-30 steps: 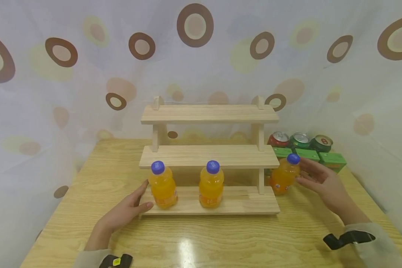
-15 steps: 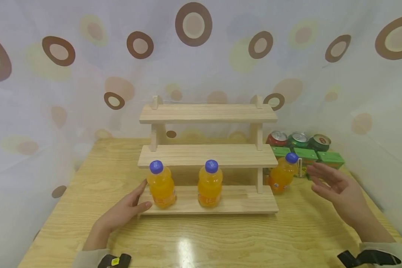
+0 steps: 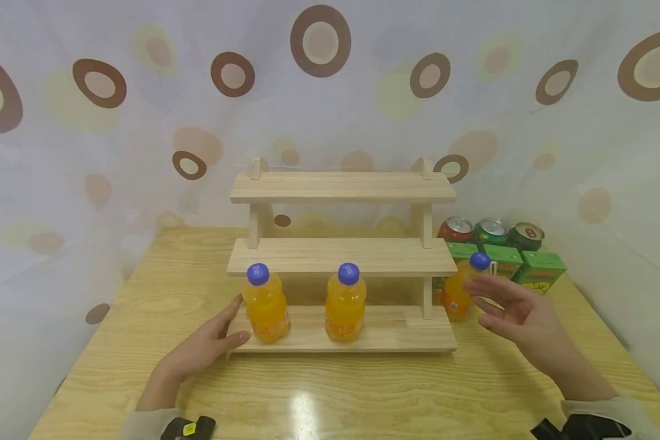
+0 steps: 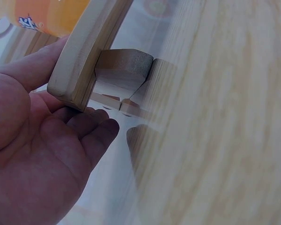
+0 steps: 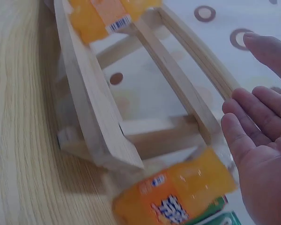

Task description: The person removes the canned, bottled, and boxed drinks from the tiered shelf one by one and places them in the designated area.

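My left hand (image 3: 206, 345) grips the left end of the lowest board of a three-tier wooden shelf (image 3: 341, 255); in the left wrist view the thumb lies over the board (image 4: 77, 61) and the fingertips show below it. Two orange drink bottles with blue caps stand upright on that board, a left bottle (image 3: 267, 311) and a middle bottle (image 3: 346, 311). A third orange bottle (image 3: 456, 296) stands on the table just right of the shelf. My right hand (image 3: 522, 321), fingers extended and holding nothing, is beside this bottle and overlaps its right side in the head view.
Behind the third bottle are several green drink cartons (image 3: 539, 263), and behind those a row of cans (image 3: 492, 229). A patterned curtain (image 3: 330, 116) hangs behind the wooden table (image 3: 363, 397) and along its sides.
The right hand first drew away to the right from the third bottle, then came back left toward it. That bottle stays in place, and the left hand keeps its grip on the shelf.
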A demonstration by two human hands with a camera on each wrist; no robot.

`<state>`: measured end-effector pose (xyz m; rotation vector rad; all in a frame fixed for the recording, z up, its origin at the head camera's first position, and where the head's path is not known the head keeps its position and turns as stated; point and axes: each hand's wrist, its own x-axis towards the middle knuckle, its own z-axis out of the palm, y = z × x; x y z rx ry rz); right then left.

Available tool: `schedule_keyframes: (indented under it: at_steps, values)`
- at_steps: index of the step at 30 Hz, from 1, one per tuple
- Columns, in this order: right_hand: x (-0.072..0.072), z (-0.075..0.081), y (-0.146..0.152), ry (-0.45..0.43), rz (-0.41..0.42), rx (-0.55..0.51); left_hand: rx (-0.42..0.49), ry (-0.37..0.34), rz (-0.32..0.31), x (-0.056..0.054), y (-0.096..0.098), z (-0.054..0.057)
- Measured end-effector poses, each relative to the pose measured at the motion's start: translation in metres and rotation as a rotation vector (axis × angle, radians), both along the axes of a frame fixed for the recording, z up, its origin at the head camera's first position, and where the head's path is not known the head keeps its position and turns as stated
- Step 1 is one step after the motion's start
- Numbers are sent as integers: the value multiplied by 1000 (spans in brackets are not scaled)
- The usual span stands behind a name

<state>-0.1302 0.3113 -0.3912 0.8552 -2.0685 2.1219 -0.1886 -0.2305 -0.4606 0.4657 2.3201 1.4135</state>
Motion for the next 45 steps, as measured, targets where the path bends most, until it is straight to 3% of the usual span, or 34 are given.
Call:
schedule_keyframes:
  at_steps: [8, 15, 32, 45]
  values:
    - [-11, 0, -35, -13, 80, 39, -1, 1, -6, -1, 0, -2]
    - [-20, 2, -64, -64, 35, 124, 2, 4, -5, -1, 1, 0]
    - [-43, 8, -126, -49, 77, 171, 10, 12, -11, -2, -1, -1]
    - [-49, 4, -158, -64, 40, 240, 14, 5, -8, -1, -1, -2]
